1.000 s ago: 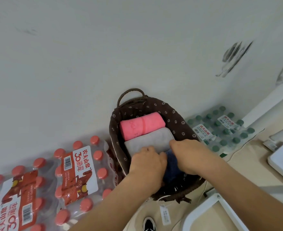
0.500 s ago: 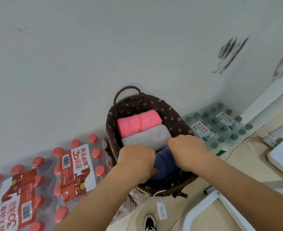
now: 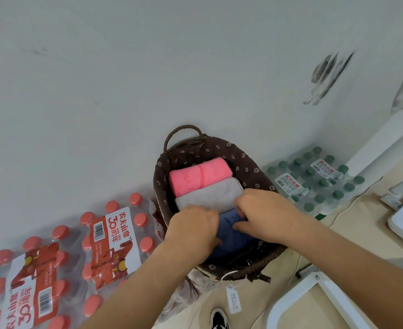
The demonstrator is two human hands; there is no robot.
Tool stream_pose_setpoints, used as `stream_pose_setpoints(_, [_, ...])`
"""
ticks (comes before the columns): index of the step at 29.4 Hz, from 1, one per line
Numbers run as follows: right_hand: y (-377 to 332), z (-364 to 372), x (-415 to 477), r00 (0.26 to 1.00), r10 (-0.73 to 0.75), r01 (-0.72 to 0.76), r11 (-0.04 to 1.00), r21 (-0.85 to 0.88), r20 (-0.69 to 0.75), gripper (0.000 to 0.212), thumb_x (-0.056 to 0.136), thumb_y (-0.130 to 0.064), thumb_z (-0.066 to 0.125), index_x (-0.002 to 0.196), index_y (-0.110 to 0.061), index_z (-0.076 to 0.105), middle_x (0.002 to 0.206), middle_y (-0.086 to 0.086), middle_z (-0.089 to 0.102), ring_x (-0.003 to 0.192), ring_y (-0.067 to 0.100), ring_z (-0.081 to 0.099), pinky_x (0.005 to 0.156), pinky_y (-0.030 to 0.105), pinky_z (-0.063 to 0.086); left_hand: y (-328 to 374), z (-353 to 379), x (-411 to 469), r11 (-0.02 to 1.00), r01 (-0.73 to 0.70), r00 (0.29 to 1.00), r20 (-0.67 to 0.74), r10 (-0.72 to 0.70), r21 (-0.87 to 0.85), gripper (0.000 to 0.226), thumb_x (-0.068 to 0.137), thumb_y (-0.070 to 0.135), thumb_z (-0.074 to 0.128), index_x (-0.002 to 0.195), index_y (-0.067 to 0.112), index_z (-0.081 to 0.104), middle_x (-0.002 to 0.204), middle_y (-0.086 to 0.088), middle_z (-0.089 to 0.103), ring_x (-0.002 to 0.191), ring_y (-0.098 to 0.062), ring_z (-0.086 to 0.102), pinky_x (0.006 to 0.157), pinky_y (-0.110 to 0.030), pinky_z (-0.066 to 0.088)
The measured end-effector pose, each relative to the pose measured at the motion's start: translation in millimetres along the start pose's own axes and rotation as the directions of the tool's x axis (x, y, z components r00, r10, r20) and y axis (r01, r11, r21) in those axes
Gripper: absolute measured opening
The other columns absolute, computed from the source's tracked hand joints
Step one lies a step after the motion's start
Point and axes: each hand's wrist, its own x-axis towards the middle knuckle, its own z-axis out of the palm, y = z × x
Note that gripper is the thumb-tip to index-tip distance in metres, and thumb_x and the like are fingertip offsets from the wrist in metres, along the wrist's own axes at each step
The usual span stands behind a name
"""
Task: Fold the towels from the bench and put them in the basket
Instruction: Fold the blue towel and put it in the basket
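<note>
Head view: a dark brown woven basket with a flower-print fabric liner (image 3: 222,148) sits on the floor against a pale wall. Three towels lie in it side by side. A pink folded towel (image 3: 199,175) is farthest from the person, a grey folded towel (image 3: 207,195) is touching it, and a dark blue folded towel (image 3: 233,230) is nearest.

Both hands are down in the basket, close together over the blue one. The right hand (image 3: 264,214) has its fingers curled over the towel's far edge and its thumb laid across the top, pinching the fold. The left hand (image 3: 193,227) covers the towel's left end with its knuckles up. Its fingertips are hidden, so I cannot tell whether it grips or only presses.

A shrink-wrapped pack of red-capped bottles (image 3: 115,236) stands just left of the basket, with a pack of green-capped bottles (image 3: 314,179) to its right. The bench is out of sight.

Judging from this, the blue towel is being seated in the last gap. The fit looks tight (three rolls fill the width), so a hard push could drag the grey towel's edge and open its fold. Letting go unevenly may let the blue fold spring loose or ride up the near rim.
</note>
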Motion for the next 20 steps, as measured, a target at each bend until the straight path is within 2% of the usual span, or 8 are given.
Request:
stream_pose_setpoints(2, [1.5,0.8,4.8,1.000,-0.001,0.001,1.000,-0.003,0.024,0.033,0.081,-0.050,0.064,0.079,-0.022,0.047,0.102,0.006,0.058,0.095,0.028,0.059,0.073,0.034,0.042,2.2,-0.7,-3.2,0.999,-0.005,1.000,-0.019,0.006,0.042,0.040,0.085,0.038,0.065,0.115,0.014,0.053,0.118,-0.008,0.044,0.106,-0.027,0.050,0.067,-0.034,0.037])
stream_pose_setpoints(4, [1.4,1.5,7.6,0.999,-0.003,0.004,1.000,-0.024,0.053,0.037,0.077,-0.051,0.068,0.079,-0.022,0.045,0.100,0.007,0.059,0.092,0.029,0.060,0.069,0.033,0.039,2.5,-2.8,-3.9,0.999,-0.015,1.000,0.022,0.015,0.030,0.036,0.086,0.035,0.065,0.115,0.016,0.054,0.117,-0.009,0.047,0.103,-0.029,0.055,0.066,-0.034,0.037])
stream_pose_setpoints(8, [-2.8,4.7,10.4,0.991,-0.021,0.038,0.991,-0.126,0.131,0.040,0.071,-0.043,0.076,0.098,-0.018,0.060,0.105,0.007,0.064,0.095,0.029,0.064,0.065,0.031,0.037,5.9,-14.4,-3.1,0.997,-0.076,0.985,0.156,0.078,-0.021,0.029,0.086,0.029,0.064,0.111,0.016,0.059,0.111,-0.012,0.062,0.102,-0.033,0.060,0.075,-0.038,0.046])
stream_pose_setpoints(10, [-2.2,3.3,14.1,0.991,-0.027,0.049,0.986,-0.161,0.135,0.037,0.070,-0.038,0.077,0.098,-0.019,0.061,0.104,0.007,0.065,0.094,0.028,0.065,0.063,0.030,0.037,12.6,-24.6,-6.5,0.993,-0.104,0.971,0.212,0.113,-0.052,0.030,0.091,0.027,0.054,0.117,0.013,0.056,0.112,-0.017,0.062,0.105,-0.037,0.059,0.082,-0.040,0.046])
stream_pose_setpoints(12, [-1.0,0.6,16.9,0.990,-0.028,0.052,0.983,-0.174,0.137,0.040,0.068,-0.038,0.078,0.097,-0.018,0.061,0.104,0.007,0.064,0.092,0.029,0.065,0.061,0.030,0.038,15.7,-32.7,-9.2,0.988,-0.116,0.962,0.236,0.138,-0.103,0.032,0.094,0.025,0.046,0.122,0.012,0.052,0.116,-0.019,0.059,0.107,-0.038,0.056,0.086,-0.039,0.044])
stream_pose_setpoints(15, [-2.7,-1.7,15.8,0.993,-0.030,0.054,0.977,-0.204,0.115,0.053,0.070,-0.038,0.077,0.109,-0.016,0.049,0.112,0.009,0.052,0.092,0.032,0.062,0.060,0.034,0.035,13.7,-33.2,-10.6,0.986,-0.109,0.965,0.226,0.136,-0.125,0.034,0.095,0.025,0.044,0.125,0.011,0.051,0.122,-0.017,0.055,0.110,-0.036,0.054,0.087,-0.037,0.042])
stream_pose_setpoints(17, [-6.8,-2.1,13.7,0.993,-0.042,0.066,0.971,-0.229,0.106,0.059,0.072,-0.037,0.076,0.114,-0.015,0.042,0.117,0.010,0.045,0.091,0.033,0.062,0.059,0.035,0.034,14.1,-20.5,-8.6,0.993,-0.087,0.971,0.217,0.102,-0.075,0.036,0.096,0.028,0.042,0.126,0.010,0.048,0.123,-0.018,0.053,0.109,-0.036,0.055,0.084,-0.037,0.043])
stream_pose_setpoints(20, [-7.8,-4.0,14.4,0.990,-0.051,0.079,0.972,-0.221,0.129,0.062,0.073,-0.036,0.075,0.116,-0.015,0.037,0.117,0.011,0.043,0.090,0.034,0.061,0.060,0.035,0.035,17.1,1.3,0.3,0.995,-0.077,0.990,0.119,0.069,0.061,0.038,0.097,0.036,0.048,0.127,0.014,0.046,0.119,-0.014,0.055,0.103,-0.033,0.058,0.068,-0.036,0.039])
